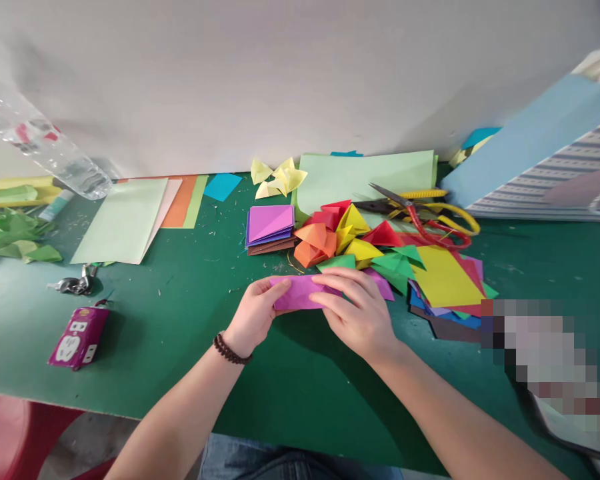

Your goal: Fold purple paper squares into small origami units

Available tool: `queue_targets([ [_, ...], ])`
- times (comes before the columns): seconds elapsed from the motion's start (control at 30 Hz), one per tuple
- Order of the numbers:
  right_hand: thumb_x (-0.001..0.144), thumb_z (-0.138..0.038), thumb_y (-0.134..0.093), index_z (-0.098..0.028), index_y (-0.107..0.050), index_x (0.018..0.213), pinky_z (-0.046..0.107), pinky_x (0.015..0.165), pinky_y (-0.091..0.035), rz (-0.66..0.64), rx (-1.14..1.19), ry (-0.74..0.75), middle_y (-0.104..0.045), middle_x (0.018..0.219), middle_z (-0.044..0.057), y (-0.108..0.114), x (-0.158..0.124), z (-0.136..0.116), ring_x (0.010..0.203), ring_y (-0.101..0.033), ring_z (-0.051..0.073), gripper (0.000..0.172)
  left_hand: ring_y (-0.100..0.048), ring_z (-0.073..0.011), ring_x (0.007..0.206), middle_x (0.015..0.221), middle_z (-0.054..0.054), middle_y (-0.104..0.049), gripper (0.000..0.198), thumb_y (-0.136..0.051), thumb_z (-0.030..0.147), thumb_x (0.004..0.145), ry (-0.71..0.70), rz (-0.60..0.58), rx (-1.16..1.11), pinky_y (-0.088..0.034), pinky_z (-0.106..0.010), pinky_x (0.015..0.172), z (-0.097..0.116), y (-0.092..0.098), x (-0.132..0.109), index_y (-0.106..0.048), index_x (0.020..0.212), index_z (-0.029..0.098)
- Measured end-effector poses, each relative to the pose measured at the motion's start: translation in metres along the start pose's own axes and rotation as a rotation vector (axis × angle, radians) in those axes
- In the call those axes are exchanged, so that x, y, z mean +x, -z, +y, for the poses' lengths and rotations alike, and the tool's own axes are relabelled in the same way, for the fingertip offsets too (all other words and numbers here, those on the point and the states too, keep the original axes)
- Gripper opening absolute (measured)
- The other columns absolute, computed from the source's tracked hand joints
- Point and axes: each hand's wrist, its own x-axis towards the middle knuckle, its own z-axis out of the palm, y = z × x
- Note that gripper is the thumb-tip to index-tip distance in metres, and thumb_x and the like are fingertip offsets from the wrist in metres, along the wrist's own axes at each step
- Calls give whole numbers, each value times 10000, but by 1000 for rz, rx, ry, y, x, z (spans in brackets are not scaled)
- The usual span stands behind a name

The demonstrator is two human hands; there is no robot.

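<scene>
A folded purple sheet of paper (300, 293) is held level between both hands above the green table (290, 387). My left hand (260, 307) pinches its left end, thumb on top, with a dark bead bracelet at the wrist. The fingers of my right hand (357, 310) close over the right end of the sheet and hide part of it. Just beyond lie folded paper pieces in orange (315, 244), red, yellow (353, 227) and green (393, 265). A stack of small purple and brown squares (270, 228) sits behind my left hand.
Red-handled scissors (415, 217) and yellow-handled ones lie on the pile at right. Loose coloured sheets (445, 277) sit below them. At left are larger sheets (125, 220), a plastic bottle (50, 147), keys (77, 283) and a purple carton (79, 337). A blue paper bag (525, 147) stands right.
</scene>
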Motion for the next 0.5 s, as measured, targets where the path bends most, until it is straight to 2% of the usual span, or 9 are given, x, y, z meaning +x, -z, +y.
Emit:
queue_targets([
  [0.13,820,-21,-529,-260,-668,917,421,863,-559,-30,19,14,-688,1034,46,0,-1,0,1075,-623,229,293,-651,-176,763,841,-88,-725,325,-732,392,748,-59,-3,127,-512,-291,748,-4,1,2,-739,928,122],
  [0.23,803,-2,-508,-238,-651,1027,423,853,-567,-35,50,-5,-674,1058,74,-2,-3,0,1054,-633,230,355,-635,-186,772,868,-73,-730,302,-644,383,823,-156,48,369,-491,-281,723,-4,2,1,-748,980,147],
  [0.33,785,6,-511,-234,-649,1044,434,859,-561,-45,61,-32,-686,1036,72,-4,-4,0,1029,-641,234,379,-634,-194,777,880,-49,-735,250,-579,316,862,-280,84,612,-474,-269,705,-3,0,-2,-757,986,191],
  [0.5,801,-29,-529,-233,-641,988,421,833,-559,-70,69,-87,-712,985,57,-4,-3,-3,964,-663,224,299,-655,-213,844,935,-31,-741,207,-587,224,843,-492,117,765,-459,-280,817,-6,-3,-7,-763,949,245],
])
